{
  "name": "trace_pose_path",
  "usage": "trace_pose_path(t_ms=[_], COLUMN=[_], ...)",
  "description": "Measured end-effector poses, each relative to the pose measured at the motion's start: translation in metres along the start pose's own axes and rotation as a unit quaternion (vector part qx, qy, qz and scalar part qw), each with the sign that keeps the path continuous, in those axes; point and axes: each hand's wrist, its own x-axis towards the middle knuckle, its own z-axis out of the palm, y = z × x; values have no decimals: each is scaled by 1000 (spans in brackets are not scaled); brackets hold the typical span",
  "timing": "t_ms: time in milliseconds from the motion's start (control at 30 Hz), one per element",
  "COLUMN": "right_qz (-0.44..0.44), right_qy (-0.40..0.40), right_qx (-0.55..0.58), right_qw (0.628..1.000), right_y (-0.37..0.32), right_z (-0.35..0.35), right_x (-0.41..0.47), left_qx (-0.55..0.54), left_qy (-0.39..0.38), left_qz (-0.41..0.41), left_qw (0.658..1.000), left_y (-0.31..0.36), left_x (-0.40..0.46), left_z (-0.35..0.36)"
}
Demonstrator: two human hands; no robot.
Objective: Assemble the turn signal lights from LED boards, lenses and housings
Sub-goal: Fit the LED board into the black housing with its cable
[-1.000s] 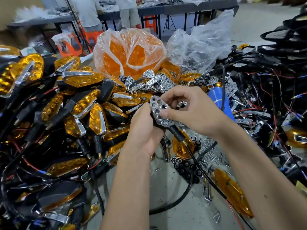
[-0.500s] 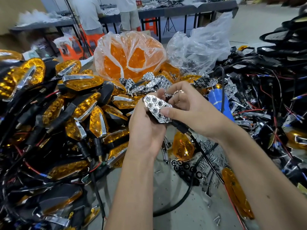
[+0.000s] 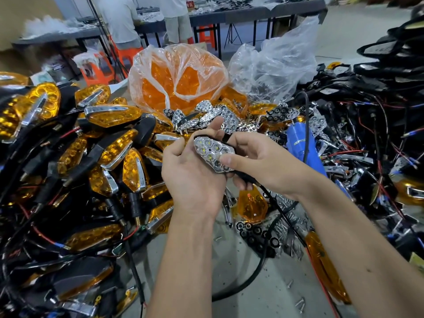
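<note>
The left hand (image 3: 192, 177) cradles a black housing (image 3: 226, 140), fingers curled round it, its chrome reflector (image 3: 213, 154) (honeycomb cells, LEDs showing) facing up. The right hand (image 3: 259, 166) pinches the reflector's lower end with its thumb on top. A black cable (image 3: 263, 255) trails down over the table (image 3: 252, 301).

no text can be read; the blue tool (image 3: 300, 143) just right of the fingers bears a pale marking, and a far red sign (image 3: 189, 3) is blurred.
</note>
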Motion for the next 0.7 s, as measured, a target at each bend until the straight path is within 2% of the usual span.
trace_pose_path(t_ms=[100, 233, 367, 700], right_qz=[-3, -7, 4, 3], right_qy=[16, 52, 60, 58], right_qx=[-2, -8, -8, -25], right_qw=[1000, 999, 998, 998], right_y=[0, 1, 2, 0], right_z=[2, -1, -5, -7], right_x=[1, 1, 0, -1], left_qx=[16, 147, 199, 215], left_qy=[-13, 15, 45, 33], left_qz=[6, 58, 93, 111], left_qw=[1000, 987, 975, 970], left_y=[3, 1, 3, 1], left_x=[1, 3, 6, 8], left_z=[0, -3, -8, -14])
